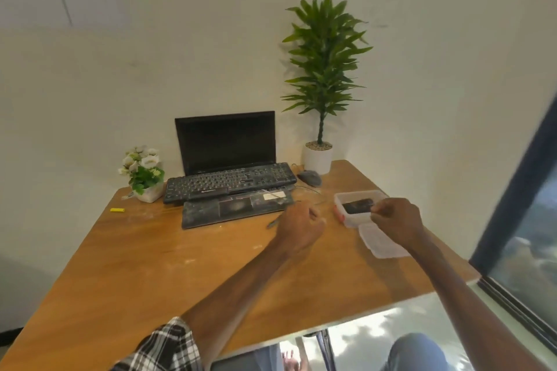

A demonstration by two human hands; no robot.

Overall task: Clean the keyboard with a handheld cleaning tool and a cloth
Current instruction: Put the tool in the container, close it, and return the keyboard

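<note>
A wooden table [150, 265], its top smudged with pale dust, stands in a white-walled corner beside a dark-framed window [509, 205]. At its far edge are an open laptop [226, 141] with a dark screen, a tall leafy plant [324, 69] in a white pot, a small pot of white flowers [143, 166] and a grey mouse [309, 178]. A small yellow object [117, 209] lies towards the left, and a clear plastic container [355, 194] sits on the right with its lid [382, 245] just beside it.

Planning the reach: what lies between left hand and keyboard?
Head view: the laptop's dusty palm rest, between keyboard and left hand, which grips a thin tool.
</note>
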